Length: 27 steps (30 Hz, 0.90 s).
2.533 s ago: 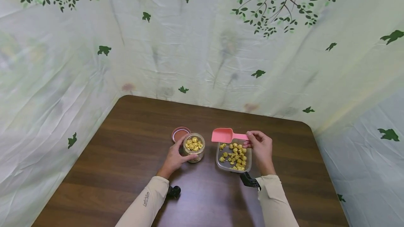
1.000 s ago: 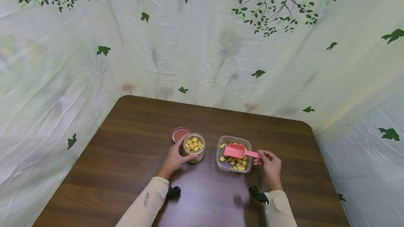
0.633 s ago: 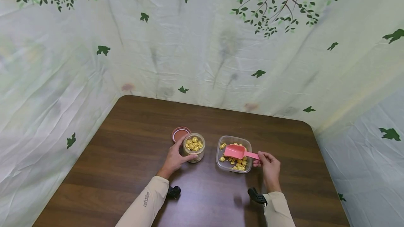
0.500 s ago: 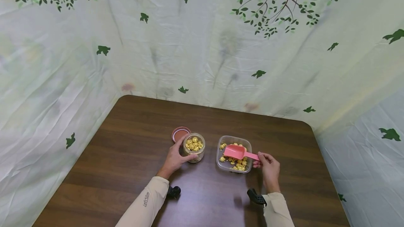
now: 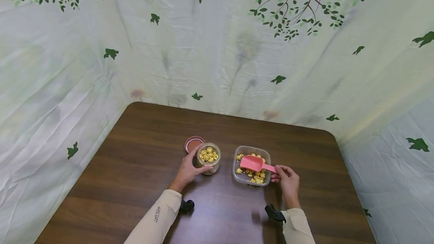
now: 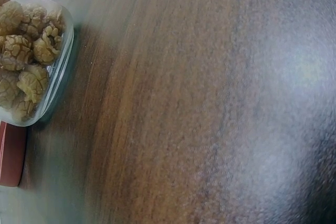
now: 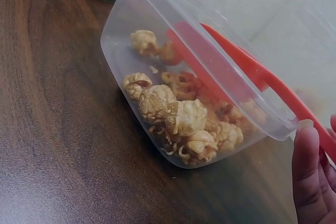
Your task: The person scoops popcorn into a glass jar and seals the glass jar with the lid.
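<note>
Here's the tub, and at its right edge the right hand pinches the scoop by its handle, the head inside the tub over popcorn. Left of the tub, the left hand grips the popcorn-filled jar, fingers spread wide; the lid lies farther left of the tub.

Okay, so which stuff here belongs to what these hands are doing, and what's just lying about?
In the job:
pink plastic scoop, held by the right hand
clear rounded-square plastic container
clear round jar, gripped by the left hand
golden popcorn, in both

Just around, it seems:
round red lid beside the jar, probably its own
white leaf-printed curtain behind
</note>
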### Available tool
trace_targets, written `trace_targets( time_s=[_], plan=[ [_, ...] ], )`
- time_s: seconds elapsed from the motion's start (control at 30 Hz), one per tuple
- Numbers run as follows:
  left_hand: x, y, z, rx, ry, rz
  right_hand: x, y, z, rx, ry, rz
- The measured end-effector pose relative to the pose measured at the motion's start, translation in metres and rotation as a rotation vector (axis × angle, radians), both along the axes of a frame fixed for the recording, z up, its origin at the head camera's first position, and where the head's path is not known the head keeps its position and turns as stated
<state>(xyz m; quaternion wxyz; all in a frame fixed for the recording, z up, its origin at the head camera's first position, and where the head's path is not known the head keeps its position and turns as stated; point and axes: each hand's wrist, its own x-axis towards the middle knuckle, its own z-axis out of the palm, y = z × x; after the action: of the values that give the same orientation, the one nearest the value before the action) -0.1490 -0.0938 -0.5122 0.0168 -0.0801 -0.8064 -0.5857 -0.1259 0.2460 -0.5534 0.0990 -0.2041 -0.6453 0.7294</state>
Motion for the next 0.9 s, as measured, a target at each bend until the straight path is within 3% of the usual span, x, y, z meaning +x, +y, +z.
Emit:
trace_targets(
  time_s=[0.33,0.57,0.8,0.9],
  plan=[
    [0.008,-0.012,0.002,0.011,0.005,-0.024,0.014,-0.015,0.014,0.023,-0.117,-0.015],
    [0.012,-0.018,0.002,-0.002,0.011,-0.038,0.024,-0.020,0.016,0.067,-0.139,-0.033],
    [0.006,-0.026,-0.031,0.017,0.004,-0.039,0.034,-0.025,0.021,0.203,-0.127,-0.067],
    [0.006,-0.032,-0.038,0.022,0.004,-0.052,0.039,-0.027,0.027,0.286,-0.129,-0.081]
  ],
)
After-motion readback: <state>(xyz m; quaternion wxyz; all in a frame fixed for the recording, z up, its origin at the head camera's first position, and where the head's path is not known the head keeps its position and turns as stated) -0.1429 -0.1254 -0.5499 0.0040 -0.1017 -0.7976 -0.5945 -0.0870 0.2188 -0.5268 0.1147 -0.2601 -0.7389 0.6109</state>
